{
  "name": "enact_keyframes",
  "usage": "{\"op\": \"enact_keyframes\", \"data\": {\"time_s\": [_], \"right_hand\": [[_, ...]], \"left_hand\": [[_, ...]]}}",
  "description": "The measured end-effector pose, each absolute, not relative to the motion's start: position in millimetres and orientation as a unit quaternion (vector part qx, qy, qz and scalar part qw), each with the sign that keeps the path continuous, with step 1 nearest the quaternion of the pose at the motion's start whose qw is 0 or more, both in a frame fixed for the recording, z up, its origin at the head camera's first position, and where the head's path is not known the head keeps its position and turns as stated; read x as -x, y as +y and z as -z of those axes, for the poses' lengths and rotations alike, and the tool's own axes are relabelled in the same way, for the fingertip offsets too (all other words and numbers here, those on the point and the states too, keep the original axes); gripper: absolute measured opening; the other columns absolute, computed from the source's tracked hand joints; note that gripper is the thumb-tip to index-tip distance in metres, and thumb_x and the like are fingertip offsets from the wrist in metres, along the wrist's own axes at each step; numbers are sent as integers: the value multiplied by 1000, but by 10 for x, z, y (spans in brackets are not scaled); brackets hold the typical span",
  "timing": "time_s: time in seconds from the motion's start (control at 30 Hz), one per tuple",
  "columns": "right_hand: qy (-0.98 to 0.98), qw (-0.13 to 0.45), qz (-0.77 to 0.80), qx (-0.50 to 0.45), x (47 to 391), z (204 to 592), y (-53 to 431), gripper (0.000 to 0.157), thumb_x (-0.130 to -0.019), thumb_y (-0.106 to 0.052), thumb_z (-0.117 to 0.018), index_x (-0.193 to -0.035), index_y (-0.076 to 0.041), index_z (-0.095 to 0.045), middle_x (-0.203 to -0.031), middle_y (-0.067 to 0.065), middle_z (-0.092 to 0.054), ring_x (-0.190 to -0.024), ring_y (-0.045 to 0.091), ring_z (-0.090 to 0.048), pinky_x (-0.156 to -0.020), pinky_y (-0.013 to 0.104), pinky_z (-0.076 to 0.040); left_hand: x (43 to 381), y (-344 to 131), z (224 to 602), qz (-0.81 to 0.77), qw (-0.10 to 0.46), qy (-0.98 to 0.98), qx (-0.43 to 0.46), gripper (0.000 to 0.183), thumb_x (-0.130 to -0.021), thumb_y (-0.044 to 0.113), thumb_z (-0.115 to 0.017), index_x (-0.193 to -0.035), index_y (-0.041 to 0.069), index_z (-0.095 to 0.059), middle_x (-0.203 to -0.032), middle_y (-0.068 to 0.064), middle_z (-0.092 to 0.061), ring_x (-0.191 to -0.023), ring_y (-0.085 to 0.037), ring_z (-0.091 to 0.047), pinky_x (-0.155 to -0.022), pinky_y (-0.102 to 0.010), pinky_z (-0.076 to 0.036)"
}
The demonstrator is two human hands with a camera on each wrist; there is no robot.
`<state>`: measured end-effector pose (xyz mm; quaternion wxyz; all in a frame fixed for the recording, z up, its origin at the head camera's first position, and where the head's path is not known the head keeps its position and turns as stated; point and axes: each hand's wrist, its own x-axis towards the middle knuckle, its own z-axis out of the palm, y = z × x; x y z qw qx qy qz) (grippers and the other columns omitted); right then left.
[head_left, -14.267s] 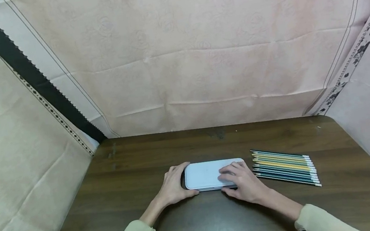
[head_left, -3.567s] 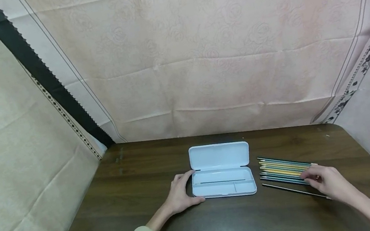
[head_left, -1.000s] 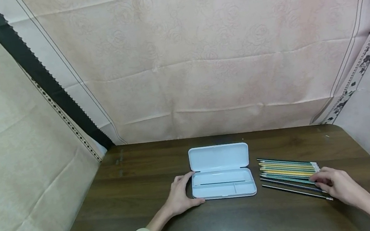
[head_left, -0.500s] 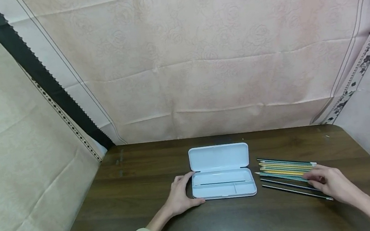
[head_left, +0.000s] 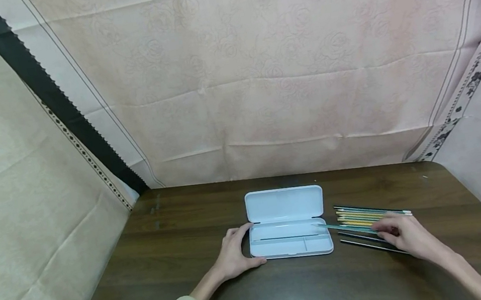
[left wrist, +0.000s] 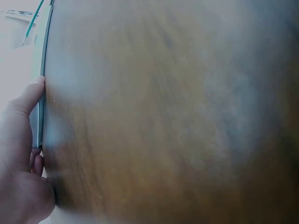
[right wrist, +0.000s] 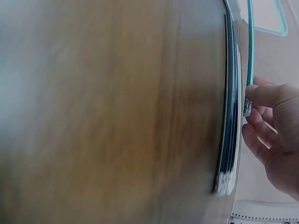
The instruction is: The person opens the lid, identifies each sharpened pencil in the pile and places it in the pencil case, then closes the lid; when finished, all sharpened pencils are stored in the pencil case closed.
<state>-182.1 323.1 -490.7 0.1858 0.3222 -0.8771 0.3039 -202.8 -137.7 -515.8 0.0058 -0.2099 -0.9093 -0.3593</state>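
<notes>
A light-blue pencil case (head_left: 284, 204) lies with its lid folded back, a divided tray at the front. My left hand (head_left: 232, 253) holds its left end, thumb at the front edge and index finger by the hinge side. In the left wrist view, the thumb (left wrist: 32, 95) meets the case's side. My right hand (head_left: 408, 235) pinches a teal pencil (right wrist: 251, 51) close to its capped end, thumb against fingers. Raised over the other pencils, the teal pencil's sharpened tip overlaps the tray's right end in the head view.
Right of the case lies a row of green and yellow pencils (head_left: 356, 216), partly behind the right hand. Dark pencils (head_left: 367, 246) lie slightly apart in front of them. The brown table (head_left: 287, 296) is bounded by pale cloth (head_left: 272, 115) at the back and sides.
My right hand took hold of the teal pencil and has drawn it leftward out of the row to the case. The case, shut in the oldest frame, is open. My left hand stays put lately.
</notes>
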Motion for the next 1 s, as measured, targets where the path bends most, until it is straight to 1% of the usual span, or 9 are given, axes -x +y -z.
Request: {"op": "enact_keyframes", "data": {"time_s": [0.1, 0.23, 0.3, 0.43, 0.57, 0.83, 1.0], "right_hand": [[-876, 181, -306, -327, 1849, 4895, 3137, 30, -71, 17, -78, -92, -4, -75, -87, -1, -65, -72, 0, -59, -59, 17, -46], [-888, 171, -292, -312, 1870, 4869, 3018, 29, -72, 14, -80, -92, -8, -75, -87, -6, -64, -71, -2, -54, -57, 21, -46], [-894, 161, -286, -305, 1879, 4852, 2965, 28, -74, 12, -80, -93, -8, -76, -87, -6, -63, -70, -2, -52, -57, 23, -47], [-899, 138, -288, -298, 1900, 4832, 2875, 26, -76, 11, -79, -96, -6, -76, -91, -3, -65, -72, 0, -54, -58, 26, -49], [-899, 124, -293, -303, 1929, 4826, 2796, 25, -79, 10, -78, -98, -6, -76, -93, -2, -65, -75, 2, -57, -60, 27, -51], [-895, 105, -299, -314, 2003, 4809, 2643, 23, -81, 8, -76, -96, -9, -76, -92, -4, -64, -73, 1, -55, -60, 26, -49], [-891, 100, -306, -320, 2032, 4795, 2551, 24, -81, 9, -75, -96, -9, -76, -88, -5, -63, -69, 2, -52, -58, 26, -47]], "left_hand": [[2032, -1380, 5157, 358, 8, -910, 211, 91, -75, 49, -85, -149, 14, -44, -139, -11, -50, -125, -33, -40, -94, -57, -39], [2033, -1382, 5154, 357, 8, -910, 211, 91, -75, 48, -86, -149, 13, -44, -139, -11, -50, -125, -33, -40, -94, -57, -39], [2032, -1381, 5153, 358, 7, -910, 211, 91, -75, 48, -86, -149, 13, -44, -139, -11, -50, -125, -33, -40, -94, -58, -39], [2028, -1378, 5153, 356, 5, -910, 210, 91, -76, 48, -85, -149, 12, -44, -140, -11, -50, -125, -33, -40, -94, -57, -39], [2021, -1379, 5147, 359, 5, -909, 210, 91, -76, 47, -86, -148, 11, -44, -140, -12, -49, -126, -34, -40, -94, -57, -40], [2013, -1374, 5129, 357, 5, -911, 209, 90, -76, 45, -86, -149, 12, -44, -139, -13, -49, -126, -34, -40, -94, -57, -40], [2009, -1368, 5126, 356, 5, -911, 207, 90, -76, 44, -87, -148, 12, -44, -138, -13, -49, -125, -34, -40, -94, -57, -40]]}}
